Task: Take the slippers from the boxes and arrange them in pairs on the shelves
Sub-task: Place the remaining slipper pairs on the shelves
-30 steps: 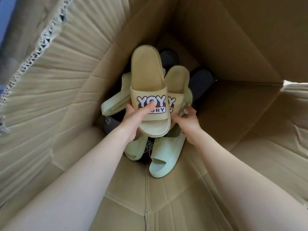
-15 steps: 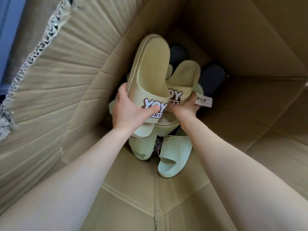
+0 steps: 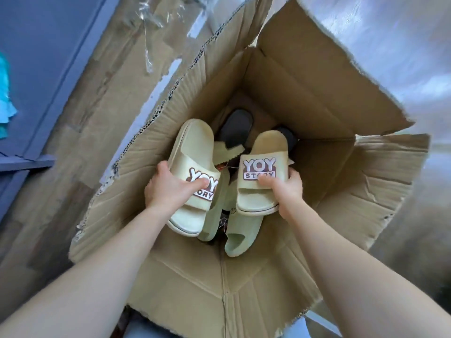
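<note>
I look down into an open cardboard box [image 3: 300,98]. My left hand [image 3: 168,189] grips a pale yellow slipper [image 3: 192,152] by its strap, thumb on the "YOY STORY" logo. My right hand [image 3: 285,189] grips the matching yellow slipper [image 3: 266,152] the same way. Both slippers are held apart, side by side, above the box's contents. Below them lie pale green slippers [image 3: 238,237] and dark slippers [image 3: 236,128] at the bottom of the box.
The box flaps stand open: one at the left [image 3: 136,147], one at the right [image 3: 380,181], one near me [image 3: 195,284]. A blue wall [image 3: 36,69] and a wood-look floor [image 3: 48,215] lie to the left. Torn tape [image 3: 156,18] hangs from the far flap.
Both hands have lifted the yellow slippers higher and pulled them apart, one in each hand. My head has drawn back out of the box, so the box rim and floor now show.
</note>
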